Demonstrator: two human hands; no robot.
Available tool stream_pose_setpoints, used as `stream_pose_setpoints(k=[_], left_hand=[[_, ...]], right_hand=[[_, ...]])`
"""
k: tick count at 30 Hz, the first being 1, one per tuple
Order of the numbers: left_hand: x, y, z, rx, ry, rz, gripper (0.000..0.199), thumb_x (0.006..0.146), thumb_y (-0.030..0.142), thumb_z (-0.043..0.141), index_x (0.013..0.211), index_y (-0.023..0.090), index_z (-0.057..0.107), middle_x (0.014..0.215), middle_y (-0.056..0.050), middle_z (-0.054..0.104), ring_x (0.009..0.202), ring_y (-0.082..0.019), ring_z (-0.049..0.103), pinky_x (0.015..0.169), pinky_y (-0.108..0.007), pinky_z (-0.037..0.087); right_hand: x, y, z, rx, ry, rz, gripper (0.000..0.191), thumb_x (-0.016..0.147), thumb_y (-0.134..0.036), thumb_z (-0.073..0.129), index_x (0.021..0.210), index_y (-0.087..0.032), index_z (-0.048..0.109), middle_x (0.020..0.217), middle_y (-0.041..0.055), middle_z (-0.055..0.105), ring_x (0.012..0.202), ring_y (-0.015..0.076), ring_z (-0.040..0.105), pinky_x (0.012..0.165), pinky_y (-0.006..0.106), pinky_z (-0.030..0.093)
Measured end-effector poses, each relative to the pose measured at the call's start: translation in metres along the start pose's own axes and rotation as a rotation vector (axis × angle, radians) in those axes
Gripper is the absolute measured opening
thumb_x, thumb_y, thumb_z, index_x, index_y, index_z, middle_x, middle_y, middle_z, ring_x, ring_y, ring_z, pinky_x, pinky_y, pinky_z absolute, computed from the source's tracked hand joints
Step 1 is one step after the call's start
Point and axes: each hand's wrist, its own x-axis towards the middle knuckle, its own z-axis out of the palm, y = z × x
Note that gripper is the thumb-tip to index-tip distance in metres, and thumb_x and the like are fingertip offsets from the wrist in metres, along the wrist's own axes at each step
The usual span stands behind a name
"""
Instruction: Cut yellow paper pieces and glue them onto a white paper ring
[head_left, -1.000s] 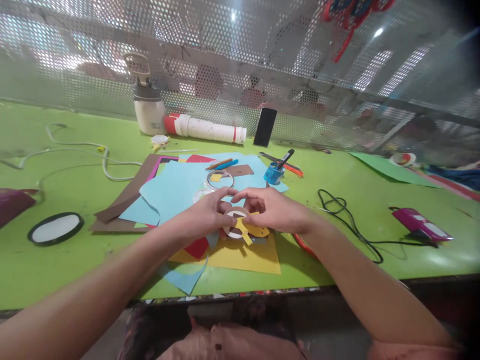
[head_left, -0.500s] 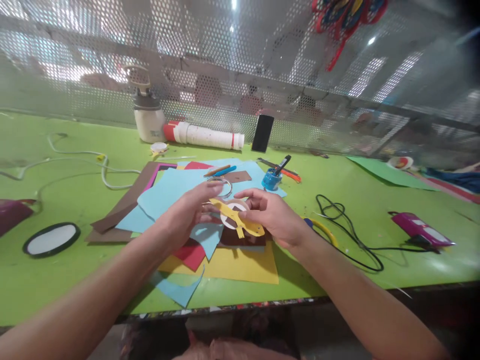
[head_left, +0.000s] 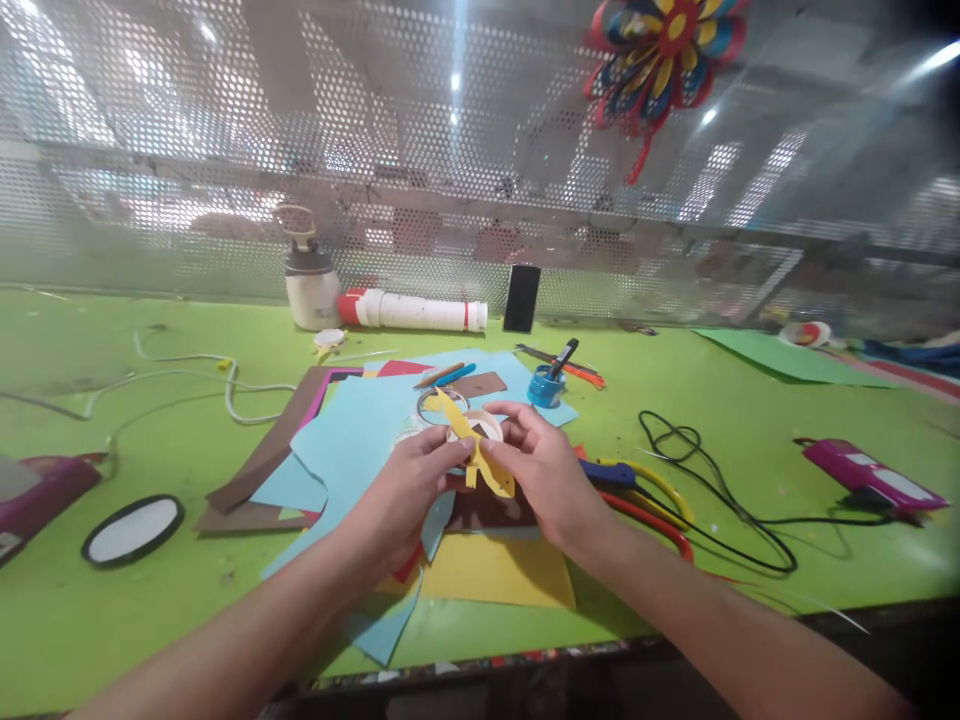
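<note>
A yellow lizard-shaped cutout [head_left: 496,476] lies across a white round piece [head_left: 491,425], tilted with its narrow end up and to the left. My left hand [head_left: 409,482] grips the pair from the left, its thumb pressed on the cutout's middle. From the other side my right hand [head_left: 553,482] is closed on them, thumb on the cutout and fingers curled behind the white piece. Fingers hide parts of both pieces. Just behind is a roll of clear tape [head_left: 422,407]. Underneath lie light blue sheets [head_left: 352,410], a dark brown piece [head_left: 491,510] and a yellow sheet [head_left: 495,570].
A blue pot [head_left: 546,388] holding a black marker stands behind my right hand. Scissors with a red handle [head_left: 652,523] lie under my right forearm. A black cord [head_left: 720,480] runs to a magenta device [head_left: 870,475]. At the back are a white sprayer [head_left: 311,300] and a phone [head_left: 522,298].
My left hand has moved right and down and now grips the cutout and white piece alongside my right hand. The view has tilted upward, so the table sits lower in the frame.
</note>
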Motion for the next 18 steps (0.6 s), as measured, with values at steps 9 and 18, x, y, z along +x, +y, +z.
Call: stream_pose_setpoints(k=[9, 18], left_hand=[[0.002, -0.001, -0.005, -0.002, 0.047, -0.010, 0.016, 0.075, 0.029, 0.069, 0.071, 0.016, 0.062, 0.067, -0.001, 0.065, 0.059, -0.013, 0.058, 0.062, -0.026, 0.048], [0.001, 0.004, -0.007, 0.042, 0.034, -0.043, 0.011, 0.078, 0.023, 0.063, 0.070, 0.015, 0.062, 0.067, -0.001, 0.063, 0.064, -0.013, 0.057, 0.067, -0.025, 0.048]], right_hand=[[-0.005, 0.002, 0.006, 0.000, -0.058, 0.057, 0.034, 0.075, -0.031, 0.069, 0.105, -0.021, 0.055, 0.073, -0.0046, 0.060, 0.052, 0.0094, 0.052, 0.043, 0.022, 0.036], [-0.002, -0.002, -0.007, -0.059, -0.068, -0.009, 0.035, 0.076, -0.031, 0.070, 0.108, -0.021, 0.058, 0.084, -0.0016, 0.060, 0.076, 0.0141, 0.059, 0.071, 0.029, 0.047]])
